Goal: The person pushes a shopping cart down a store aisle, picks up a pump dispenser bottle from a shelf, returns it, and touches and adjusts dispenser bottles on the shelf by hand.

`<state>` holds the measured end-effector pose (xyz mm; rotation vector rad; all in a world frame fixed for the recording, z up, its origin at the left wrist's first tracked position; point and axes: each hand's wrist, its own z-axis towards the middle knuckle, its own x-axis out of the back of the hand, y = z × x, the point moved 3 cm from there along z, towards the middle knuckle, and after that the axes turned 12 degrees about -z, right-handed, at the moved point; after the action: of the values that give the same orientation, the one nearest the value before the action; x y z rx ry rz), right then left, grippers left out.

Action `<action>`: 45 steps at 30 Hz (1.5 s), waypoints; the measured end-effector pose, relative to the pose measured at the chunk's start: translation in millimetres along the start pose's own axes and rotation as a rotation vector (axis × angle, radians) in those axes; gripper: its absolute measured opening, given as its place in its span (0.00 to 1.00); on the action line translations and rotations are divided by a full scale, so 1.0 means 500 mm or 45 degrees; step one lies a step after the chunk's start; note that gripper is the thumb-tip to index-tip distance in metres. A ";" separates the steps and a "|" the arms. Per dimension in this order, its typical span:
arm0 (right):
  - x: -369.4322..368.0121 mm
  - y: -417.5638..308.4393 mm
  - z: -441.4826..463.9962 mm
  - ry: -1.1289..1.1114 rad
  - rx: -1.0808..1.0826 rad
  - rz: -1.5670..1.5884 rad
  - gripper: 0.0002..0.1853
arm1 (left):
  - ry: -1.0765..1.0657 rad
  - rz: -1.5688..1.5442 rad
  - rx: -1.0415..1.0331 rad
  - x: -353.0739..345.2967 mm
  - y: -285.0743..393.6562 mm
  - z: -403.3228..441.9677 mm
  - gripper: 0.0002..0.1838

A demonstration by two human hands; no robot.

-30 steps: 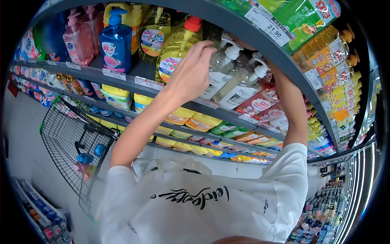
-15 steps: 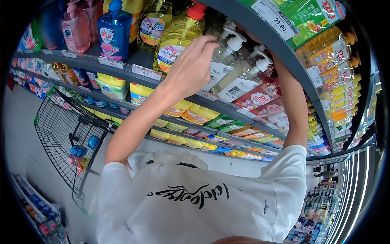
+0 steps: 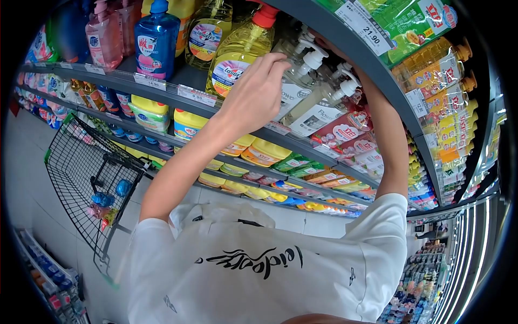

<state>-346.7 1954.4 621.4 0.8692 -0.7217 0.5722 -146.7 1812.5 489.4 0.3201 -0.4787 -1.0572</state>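
My left hand (image 3: 258,89) is raised at the shelf, in front of a yellow Lasoles pump bottle (image 3: 237,56). Its bent fingers rest against the left side of a clear pump bottle (image 3: 297,81) with a white pump and a pale label; no grip around the bottle shows. Beside that stands a second clear pump bottle (image 3: 324,102) with a "Flower" label. My right forearm (image 3: 380,119) reaches in behind these bottles. Only a dark sliver of my right hand (image 3: 330,46) shows past the pumps, so its fingers are hidden.
Blue (image 3: 156,40) and pink pump bottles (image 3: 104,38) stand farther left on the shelf. Red-labelled bottles (image 3: 348,127) sit to the right. An upper shelf edge (image 3: 388,81) curves over my right arm. A wire shopping cart (image 3: 86,178) holding several items stands on the floor at left.
The view has shifted slightly, so the shelf sits a little differently. Both arms keep nearly the same position, and the bottles by my hands stay in place.
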 end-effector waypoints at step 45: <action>0.057 -0.016 -0.023 0.123 -0.068 0.083 0.20 | -0.667 0.081 0.578 -0.099 -0.070 0.148 0.36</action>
<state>-319.2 1964.2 634.1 0.7652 -0.6760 0.6458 -231.5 1838.4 525.2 0.4239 -1.2001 -0.9587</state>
